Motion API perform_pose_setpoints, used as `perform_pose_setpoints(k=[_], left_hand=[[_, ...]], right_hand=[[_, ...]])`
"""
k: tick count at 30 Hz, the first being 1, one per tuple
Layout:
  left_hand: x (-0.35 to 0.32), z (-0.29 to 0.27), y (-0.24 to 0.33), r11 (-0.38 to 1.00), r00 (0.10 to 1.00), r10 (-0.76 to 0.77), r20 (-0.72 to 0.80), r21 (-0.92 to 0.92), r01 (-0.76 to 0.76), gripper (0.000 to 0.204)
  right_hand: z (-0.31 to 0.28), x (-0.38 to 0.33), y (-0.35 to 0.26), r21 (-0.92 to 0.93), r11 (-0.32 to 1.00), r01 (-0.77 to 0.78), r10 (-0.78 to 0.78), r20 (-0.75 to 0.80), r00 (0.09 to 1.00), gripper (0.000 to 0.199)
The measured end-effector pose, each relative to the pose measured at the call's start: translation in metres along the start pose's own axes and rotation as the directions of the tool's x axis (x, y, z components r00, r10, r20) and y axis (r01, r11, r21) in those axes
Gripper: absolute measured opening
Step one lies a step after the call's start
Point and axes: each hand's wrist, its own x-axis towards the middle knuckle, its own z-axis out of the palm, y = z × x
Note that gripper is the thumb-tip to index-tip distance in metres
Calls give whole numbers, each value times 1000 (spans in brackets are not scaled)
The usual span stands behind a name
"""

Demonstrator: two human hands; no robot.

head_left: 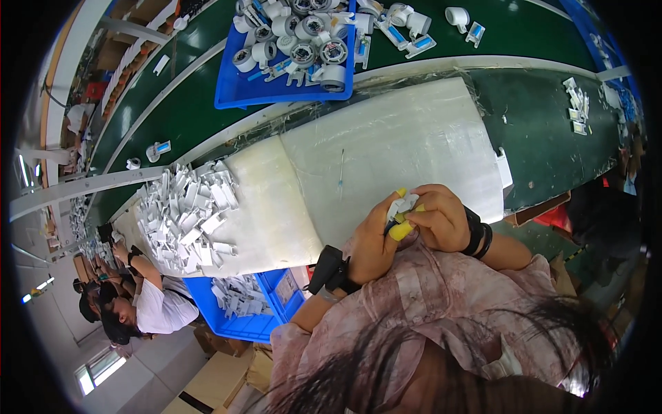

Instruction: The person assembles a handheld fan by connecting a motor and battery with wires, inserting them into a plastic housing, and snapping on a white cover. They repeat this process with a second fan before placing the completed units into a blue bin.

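In front of my chest, both hands close together around a small white plastic part (pixel 402 205). My left hand (pixel 372 238) grips it from the left, with yellow coverings on some fingertips. My right hand (pixel 443 219) is closed on the same part from the right, fingers bent and pinching. Fingers hide much of the part, so its full shape cannot be made out. Beyond the hands, a thin rod-like tool (pixel 342 169) lies on the pale padded work mat (pixel 393 131).
A heap of white plastic pieces (pixel 189 217) covers the mat's left end. Below it stands a blue bin (pixel 224 326) of similar pieces. A blue tray (pixel 231 93) of round white units sits on the green conveyor (pixel 531 34). Another person (pixel 162 303) works at the left.
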Motion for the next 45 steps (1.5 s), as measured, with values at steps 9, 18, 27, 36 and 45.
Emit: perform_pose_setpoints(k=[9, 18, 27, 36, 45], left_hand=[[0, 4, -3, 993, 986, 118, -116, 29, -116, 33], [9, -26, -42, 999, 998, -52, 41, 14, 52, 32], [51, -182, -94, 919, 831, -308, -464, -370, 134, 29], [152, -372, -227, 994, 644, -97, -759, -38, 105, 50], [165, -278, -188, 953, 712, 270, -649, 285, -102, 36]], right_hand=[[6, 2, -6, 4, 999, -33, 33, -41, 999, 16], [28, 1, 21, 47, 972, -230, 213, 234, 949, 23], [31, 43, 172, -37, 835, -549, 550, 40, 834, 19], [51, 127, 329, -660, 749, -59, 214, 157, 964, 33], [1, 139, 317, -553, 826, 111, 79, 309, 948, 15]])
